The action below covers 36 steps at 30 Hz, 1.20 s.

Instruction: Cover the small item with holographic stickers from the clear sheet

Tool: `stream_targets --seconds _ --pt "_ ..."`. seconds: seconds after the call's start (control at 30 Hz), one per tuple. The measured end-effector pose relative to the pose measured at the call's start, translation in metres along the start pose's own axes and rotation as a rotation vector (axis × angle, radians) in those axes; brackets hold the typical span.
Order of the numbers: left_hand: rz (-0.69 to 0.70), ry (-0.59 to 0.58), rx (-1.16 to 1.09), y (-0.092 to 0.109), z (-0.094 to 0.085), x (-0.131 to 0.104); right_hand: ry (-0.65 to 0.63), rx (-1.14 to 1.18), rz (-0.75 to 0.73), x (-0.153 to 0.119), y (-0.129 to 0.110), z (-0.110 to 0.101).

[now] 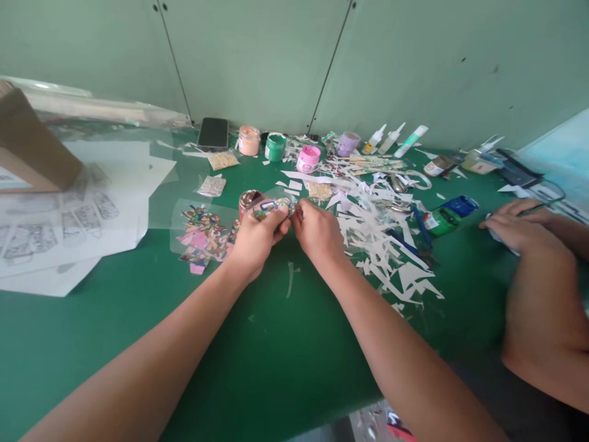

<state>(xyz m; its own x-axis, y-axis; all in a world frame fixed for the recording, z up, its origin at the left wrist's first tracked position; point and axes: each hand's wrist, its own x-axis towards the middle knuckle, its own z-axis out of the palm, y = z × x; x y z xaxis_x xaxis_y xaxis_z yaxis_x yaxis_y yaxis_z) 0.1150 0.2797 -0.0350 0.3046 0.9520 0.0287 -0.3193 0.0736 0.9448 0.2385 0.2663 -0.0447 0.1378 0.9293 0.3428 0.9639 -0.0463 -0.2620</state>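
Pinching a flat, multicoloured patterned piece (270,207) above the green tabletop (285,362), the left hand (257,241) is steadying it beside the curled right hand (318,230), whose hold I cannot tell, an uneven tug risking a bend.

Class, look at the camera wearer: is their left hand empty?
No, the left hand holds a small multicoloured piece under its thumb.

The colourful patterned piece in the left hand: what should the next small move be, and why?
Perhaps ease the right hand slightly aside to check the edge of the colourful patterned piece. The left hand holds it with the thumb on top, so it looks supported, while the right hand's bunched fingers seem to hide its right end.
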Motion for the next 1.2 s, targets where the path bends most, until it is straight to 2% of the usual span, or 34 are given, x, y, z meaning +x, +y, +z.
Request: stream_targets --seconds 0.23,0.47,0.63,0.8,0.97,1.2 --pt "0.040 0.036 0.098 -0.002 0.002 -0.003 -0.008 0.017 -0.001 -0.004 -0.006 -0.003" --pt "0.050 0.011 -0.005 -0.003 0.002 -0.004 -0.059 -0.014 0.043 -0.002 -0.011 -0.004" --pt "0.029 -0.007 -0.076 -0.004 0.001 -0.003 -0.015 0.001 0.020 -0.002 -0.010 -0.002" --pt "0.027 0.012 0.031 -0.009 0.000 -0.002 0.066 0.025 0.003 -0.004 -0.003 0.001" --pt "0.034 0.003 0.128 -0.009 -0.001 -0.003 0.061 0.022 -0.024 -0.005 0.004 0.000" --pt "0.013 0.037 -0.069 -0.008 0.002 -0.002 0.057 -0.009 -0.016 -0.007 -0.001 0.001"
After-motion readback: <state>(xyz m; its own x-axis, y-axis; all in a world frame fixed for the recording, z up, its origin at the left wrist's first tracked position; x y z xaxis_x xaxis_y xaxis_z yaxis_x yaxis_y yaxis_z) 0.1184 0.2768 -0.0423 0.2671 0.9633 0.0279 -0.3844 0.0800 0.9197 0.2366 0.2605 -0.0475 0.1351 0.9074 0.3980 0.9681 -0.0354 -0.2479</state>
